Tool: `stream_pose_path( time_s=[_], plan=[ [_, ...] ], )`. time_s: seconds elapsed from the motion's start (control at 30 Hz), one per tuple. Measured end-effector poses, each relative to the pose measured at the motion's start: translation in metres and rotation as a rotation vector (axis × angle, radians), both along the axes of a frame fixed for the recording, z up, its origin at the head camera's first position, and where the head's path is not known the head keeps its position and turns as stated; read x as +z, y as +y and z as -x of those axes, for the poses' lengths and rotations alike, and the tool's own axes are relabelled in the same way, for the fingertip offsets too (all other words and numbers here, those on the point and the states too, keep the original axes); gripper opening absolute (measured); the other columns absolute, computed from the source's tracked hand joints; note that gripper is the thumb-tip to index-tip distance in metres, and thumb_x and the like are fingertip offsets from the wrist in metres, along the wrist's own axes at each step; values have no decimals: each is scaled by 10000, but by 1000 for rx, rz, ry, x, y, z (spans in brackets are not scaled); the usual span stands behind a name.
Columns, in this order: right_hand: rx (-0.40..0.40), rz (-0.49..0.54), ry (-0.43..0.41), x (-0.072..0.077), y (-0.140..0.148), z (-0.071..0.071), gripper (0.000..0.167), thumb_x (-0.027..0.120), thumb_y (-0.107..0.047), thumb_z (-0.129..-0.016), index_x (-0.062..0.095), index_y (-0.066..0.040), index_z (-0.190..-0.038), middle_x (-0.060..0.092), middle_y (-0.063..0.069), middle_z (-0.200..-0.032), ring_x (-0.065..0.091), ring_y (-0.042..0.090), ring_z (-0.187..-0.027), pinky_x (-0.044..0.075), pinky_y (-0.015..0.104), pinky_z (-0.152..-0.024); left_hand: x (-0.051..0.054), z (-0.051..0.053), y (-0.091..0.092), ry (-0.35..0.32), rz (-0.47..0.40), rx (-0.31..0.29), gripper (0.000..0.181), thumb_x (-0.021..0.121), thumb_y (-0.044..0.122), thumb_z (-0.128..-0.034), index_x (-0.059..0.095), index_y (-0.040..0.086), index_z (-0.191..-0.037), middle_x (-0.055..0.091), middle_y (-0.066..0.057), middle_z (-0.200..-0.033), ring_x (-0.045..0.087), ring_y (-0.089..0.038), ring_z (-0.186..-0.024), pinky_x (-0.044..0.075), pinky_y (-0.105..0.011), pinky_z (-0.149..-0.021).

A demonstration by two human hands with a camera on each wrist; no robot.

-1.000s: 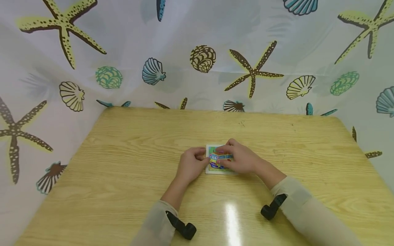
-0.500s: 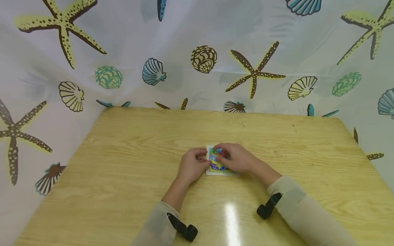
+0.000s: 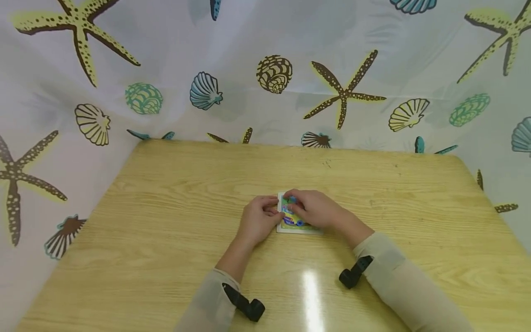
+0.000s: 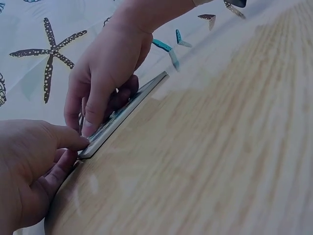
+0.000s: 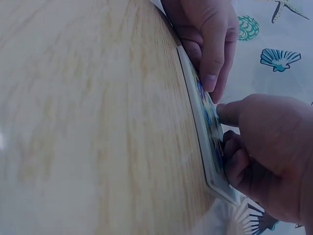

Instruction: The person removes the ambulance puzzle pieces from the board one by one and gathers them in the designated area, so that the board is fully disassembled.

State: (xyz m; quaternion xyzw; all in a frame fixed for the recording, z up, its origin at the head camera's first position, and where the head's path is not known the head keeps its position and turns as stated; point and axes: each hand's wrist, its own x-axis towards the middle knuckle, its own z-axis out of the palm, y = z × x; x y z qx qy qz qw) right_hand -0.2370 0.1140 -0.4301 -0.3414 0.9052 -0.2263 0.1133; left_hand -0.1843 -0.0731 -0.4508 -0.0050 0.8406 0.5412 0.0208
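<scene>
A small flat picture board (image 3: 293, 226) with a white border and a bright cartoon vehicle lies on the wooden table. My left hand (image 3: 258, 220) pinches its left edge, thumb over the top, as the left wrist view shows. Over the picture is my right hand (image 3: 317, 210), its thumb and index finger bent down onto the surface and the other fingers curled under. The right hand hides the board's right part. Whether a loose piece sits between those fingertips cannot be made out. In the right wrist view the board (image 5: 198, 117) shows edge-on, flat against the table.
The pale wooden table (image 3: 186, 184) reaches back to a white curtain (image 3: 240, 41) printed with shells and starfish, which also hangs at both sides. Black wrist cameras are strapped over both sleeves. A bright light reflection (image 3: 312, 295) lies near the front.
My right hand has shifted a little left across the board, and its spread fingers have drawn in toward the thumb. More yellow shows low on the picture. The left hand stays at the edge.
</scene>
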Motion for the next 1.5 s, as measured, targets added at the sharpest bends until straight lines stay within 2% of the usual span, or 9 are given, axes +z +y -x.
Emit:
stream_pose_path(
  time_s=[0.13,0.43,0.5,0.6,0.73,0.83,1.03,1.2,1.5],
  plan=[
    [9,-43,42,4,-8,-2,371,513,-208,-1045,527,-69,-1389,693,94,-1121,612,164,-873,528,379,-833,1,0,-2,13,5,5,393,764,47,-857,670,-16,-1233,627,-133,-1206,683,-191,-912,590,-253,-797],
    [-40,-74,-21,14,-16,3,407,518,-237,-1050,514,-76,-1424,655,134,-1296,641,263,-1139,507,437,-1007,3,7,-4,90,46,13,332,742,80,-881,686,-46,-1183,629,-136,-1180,682,-203,-904,595,-285,-796],
    [-50,-71,-34,15,-17,4,404,524,-241,-1048,517,-81,-1419,666,131,-1272,650,250,-1109,518,427,-985,3,8,-4,91,55,22,327,745,89,-880,692,-46,-1173,632,-129,-1175,683,-209,-904,596,-297,-798],
    [-76,-57,-67,15,-19,4,384,550,-237,-1036,531,-89,-1389,700,105,-1102,654,206,-919,539,369,-837,3,6,-3,72,61,22,332,748,93,-880,691,-40,-1179,631,-130,-1178,683,-208,-909,595,-296,-804],
    [-145,-36,-135,17,-24,3,357,584,-225,-1018,539,-96,-1348,642,69,-879,554,177,-714,463,310,-665,2,4,-2,59,47,26,336,749,93,-880,689,-35,-1185,630,-131,-1189,683,-205,-914,593,-292,-807],
    [-192,-20,-156,19,-28,1,324,602,-210,-1008,561,-93,-1307,648,67,-904,560,176,-758,478,312,-707,2,4,-3,70,41,33,333,749,93,-880,690,-40,-1180,630,-133,-1192,685,-210,-913,595,-294,-806],
    [-192,50,-164,15,-31,-3,110,619,-132,-991,679,-62,-1051,654,83,-960,566,176,-785,493,295,-727,1,3,-4,65,51,45,320,754,89,-876,696,-37,-1164,636,-135,-1189,690,-212,-911,596,-295,-802],
    [-223,66,-154,9,-26,-4,242,640,-224,-985,635,-90,-1186,586,75,-963,529,192,-810,467,309,-720,-2,3,-5,61,50,32,328,756,96,-879,695,-41,-1171,630,-129,-1197,692,-206,-912,595,-283,-800],
    [-129,-10,-29,7,-21,-3,372,628,-281,-992,589,-89,-1308,611,32,-874,536,160,-742,458,300,-677,-4,1,-1,63,40,12,353,780,105,-865,693,-32,-1178,644,-138,-1201,708,-211,-890,598,-267,-761]
  ],
)
